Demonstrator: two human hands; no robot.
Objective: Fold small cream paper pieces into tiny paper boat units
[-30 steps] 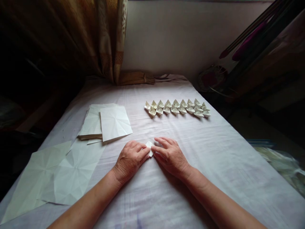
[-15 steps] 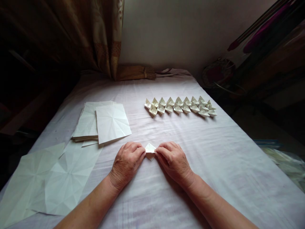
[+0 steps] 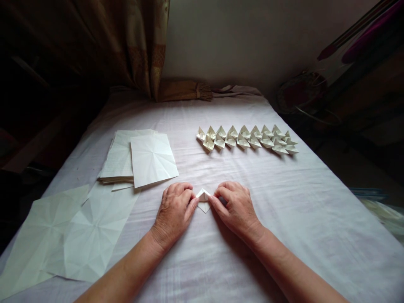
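Note:
A small folded paper piece (image 3: 204,204), white and diamond-shaped, is between my two hands near the middle of the cloth. My left hand (image 3: 176,206) pinches its left corner between thumb and curled fingers. On the opposite corner my right hand (image 3: 235,206) grips it the same way, thumb along the near side. The upper half of the piece stands up as a peak, and a flat point faces me. Beyond my hands, several folded paper boats (image 3: 243,141) stand in two close rows.
A stack of paper (image 3: 118,158) lies at the left, with a creased sheet (image 3: 153,158) overlapping its right side. Nearer me are more creased sheets (image 3: 94,233). A brown curtain (image 3: 147,50) hangs at the back left. The cloth-covered surface (image 3: 284,219) drops off at the right.
The folded paper has opened a little, its upper part now peaked over the flat lower point. Both thumbs have shifted along its corners. The whole view has moved slightly.

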